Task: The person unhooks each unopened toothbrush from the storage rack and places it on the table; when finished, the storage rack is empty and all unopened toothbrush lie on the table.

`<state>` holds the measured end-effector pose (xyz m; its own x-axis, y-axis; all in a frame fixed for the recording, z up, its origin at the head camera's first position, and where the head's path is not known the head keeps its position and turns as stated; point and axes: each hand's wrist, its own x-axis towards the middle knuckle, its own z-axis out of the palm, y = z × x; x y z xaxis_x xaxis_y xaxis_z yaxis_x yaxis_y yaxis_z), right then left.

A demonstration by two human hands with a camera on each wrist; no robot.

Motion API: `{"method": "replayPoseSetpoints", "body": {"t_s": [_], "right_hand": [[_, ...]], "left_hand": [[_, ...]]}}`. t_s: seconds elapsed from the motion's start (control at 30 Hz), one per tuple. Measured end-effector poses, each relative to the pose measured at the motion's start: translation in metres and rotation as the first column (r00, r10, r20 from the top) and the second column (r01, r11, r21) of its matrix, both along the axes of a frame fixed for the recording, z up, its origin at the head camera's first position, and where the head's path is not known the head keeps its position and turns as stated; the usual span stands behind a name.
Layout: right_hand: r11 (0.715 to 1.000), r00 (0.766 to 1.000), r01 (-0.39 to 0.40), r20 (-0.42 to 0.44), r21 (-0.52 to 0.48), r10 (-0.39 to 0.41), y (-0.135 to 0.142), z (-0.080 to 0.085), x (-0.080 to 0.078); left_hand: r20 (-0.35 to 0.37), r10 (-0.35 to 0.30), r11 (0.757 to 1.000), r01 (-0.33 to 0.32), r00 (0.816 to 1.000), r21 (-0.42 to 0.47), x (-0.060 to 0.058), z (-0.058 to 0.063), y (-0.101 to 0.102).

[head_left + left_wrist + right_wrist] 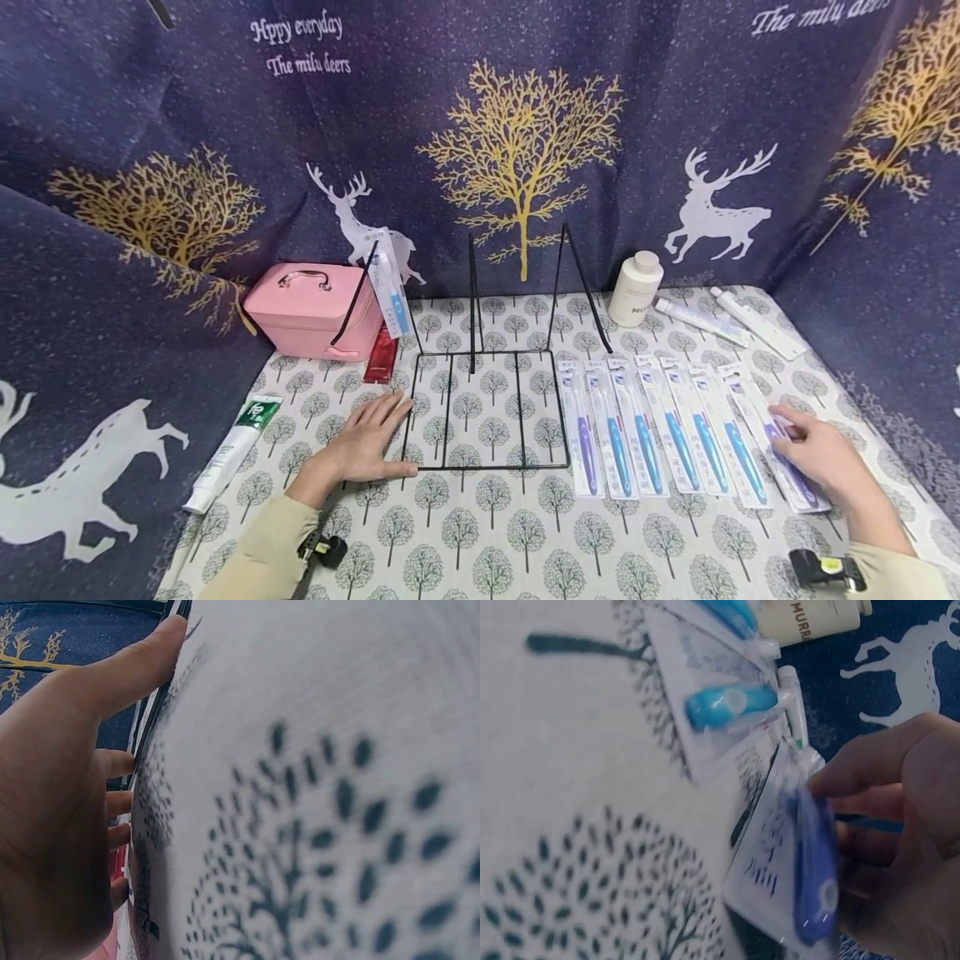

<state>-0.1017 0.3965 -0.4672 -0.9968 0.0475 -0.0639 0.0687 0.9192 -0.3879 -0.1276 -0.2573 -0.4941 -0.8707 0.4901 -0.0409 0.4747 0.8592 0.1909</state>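
Observation:
My right hand [813,450] pinches the edge of a purple toothbrush in a clear blister pack [815,877], the rightmost of a row. In the right wrist view, thumb and fingers are at the pack's side, and its lower end tilts up from the cloth. Left of it lie several packed blue toothbrushes [685,442] and another purple one [586,446]. My left hand [363,446] lies spread at the left side of a black wire rack [495,468], thumb at its front corner. One packed blue toothbrush [392,287] leans upright at the rack's left arm.
A pink case [311,312] and a red packet [381,357] stand behind my left hand. Toothpaste [234,454] lies at far left. At the back right are a cream bottle [636,290] and two white tubes [701,321]. The rack's wire arms rise at the back.

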Motion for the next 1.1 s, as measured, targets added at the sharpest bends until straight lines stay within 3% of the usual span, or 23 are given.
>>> {"method": "replayPoseSetpoints", "body": {"t_s": [0.2, 0.37, 0.6, 0.93, 1.1], "right_hand": [[0.987, 0.996, 0.041, 0.067, 0.156, -0.052, -0.003, 0.004, -0.003], [0.987, 0.984, 0.078, 0.145, 0.139, -0.099, -0.002, 0.005, -0.006], [0.995, 0.998, 0.012, 0.062, 0.101, -0.018, 0.002, 0.001, -0.003], [0.998, 0.996, 0.02, 0.082, 0.06, -0.025, 0.002, 0.003, -0.004], [0.998, 1.0, 0.024, 0.002, 0.061, -0.024, -0.01, 0.006, -0.002]], "left_hand": [[-0.022, -0.009, 1.0, 0.009, 1.0, 0.012, 0.001, -0.002, 0.001], [-0.023, -0.01, 0.999, 0.01, 1.0, 0.032, 0.001, -0.003, 0.001], [-0.026, -0.012, 1.0, 0.013, 1.0, 0.015, -0.001, -0.006, -0.001], [-0.006, -0.008, 1.0, 0.009, 1.0, 0.016, -0.001, -0.005, -0.002], [-0.027, -0.014, 1.0, 0.014, 1.0, 0.009, -0.001, -0.005, -0.001]]}}
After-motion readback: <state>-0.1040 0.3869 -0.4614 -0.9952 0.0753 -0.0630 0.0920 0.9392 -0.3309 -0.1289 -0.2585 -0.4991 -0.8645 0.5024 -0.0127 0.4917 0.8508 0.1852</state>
